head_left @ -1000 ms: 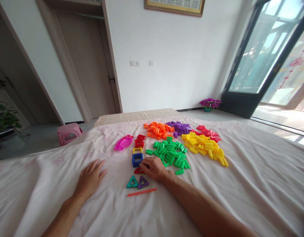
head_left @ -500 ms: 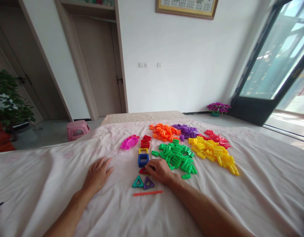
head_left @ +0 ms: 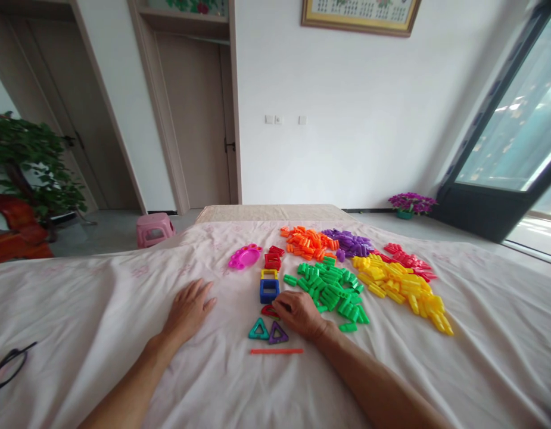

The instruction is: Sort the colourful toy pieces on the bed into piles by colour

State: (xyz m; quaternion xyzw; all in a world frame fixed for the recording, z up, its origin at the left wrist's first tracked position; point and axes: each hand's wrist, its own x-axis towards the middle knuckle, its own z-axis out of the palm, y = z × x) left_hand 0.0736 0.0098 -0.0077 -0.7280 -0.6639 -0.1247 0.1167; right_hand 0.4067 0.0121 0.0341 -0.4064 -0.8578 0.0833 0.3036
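Observation:
My left hand [head_left: 190, 310] lies flat on the pale cloth [head_left: 212, 381], fingers spread and holding nothing. My right hand [head_left: 299, 313] is closed at the edge of a small red piece [head_left: 270, 310], its fingertips pinched on that piece. Just beyond stand blue square frames [head_left: 269, 291], a yellow frame [head_left: 269, 274] and red frames [head_left: 273, 260]. Nearer to me lie a teal triangle [head_left: 258, 329], a purple triangle [head_left: 278, 333] and an orange-red stick [head_left: 277, 351]. Green pieces [head_left: 331, 289] are heaped right beside my right hand.
Orange pieces [head_left: 308, 243], purple pieces [head_left: 351, 243], red-pink pieces [head_left: 407, 260] and yellow pieces [head_left: 398, 283] form heaps at the back right. A pink tray [head_left: 248, 257] sits left of the red frames. Black glasses [head_left: 11, 360] rest at the far left.
The whole view has shifted, so things appear further right, and more of the glasses shows at the left. Both hands keep their places on the cloth and by the red piece.

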